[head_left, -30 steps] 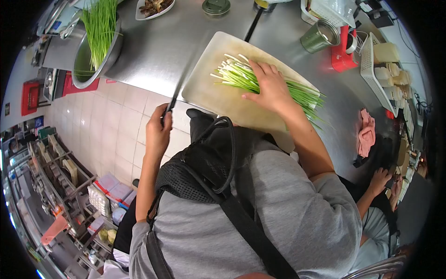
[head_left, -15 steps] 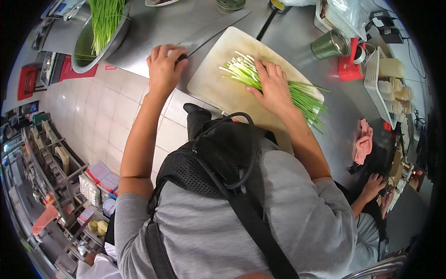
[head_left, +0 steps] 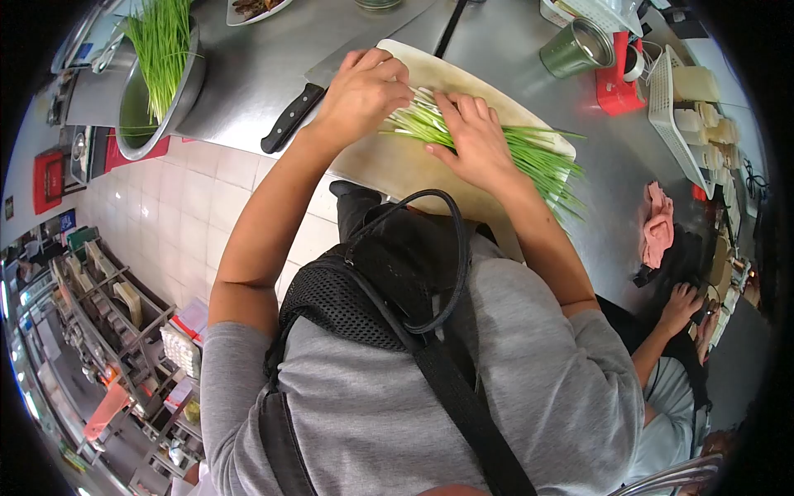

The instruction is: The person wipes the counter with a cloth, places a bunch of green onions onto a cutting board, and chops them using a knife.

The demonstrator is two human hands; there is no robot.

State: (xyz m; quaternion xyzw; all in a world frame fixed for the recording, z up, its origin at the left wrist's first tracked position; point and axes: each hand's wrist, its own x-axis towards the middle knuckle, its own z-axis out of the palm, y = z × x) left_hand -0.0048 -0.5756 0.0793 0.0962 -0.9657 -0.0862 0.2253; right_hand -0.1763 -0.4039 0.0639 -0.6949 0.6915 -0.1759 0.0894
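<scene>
A bundle of thin spring onions (head_left: pixel 529 161) with white ends lies across the pale cutting board (head_left: pixel 372 161). My right hand (head_left: pixel 475 140) rests over the bundle and grips it, thumb on the near side. At the white ends, my left hand (head_left: pixel 364 95) has its fingers bent and drawn together; whatever is between the fingertips is hidden. Left of the board lies a knife (head_left: pixel 294 118) with a black riveted handle. Its blade runs away from me behind my left hand, which does not hold it.
A metal bowl (head_left: pixel 186 91) with more greens stands at the left counter edge. Right of the board are a green metal can (head_left: pixel 571 54), a red device (head_left: pixel 619 83), a white basket (head_left: pixel 666 116) and a pink cloth (head_left: pixel 657 223). Another person's hand (head_left: pixel 682 306) is at lower right.
My left hand has let go of the knife handle and moved right to the white ends of the spring onions. My right hand has stayed on the bundle.
</scene>
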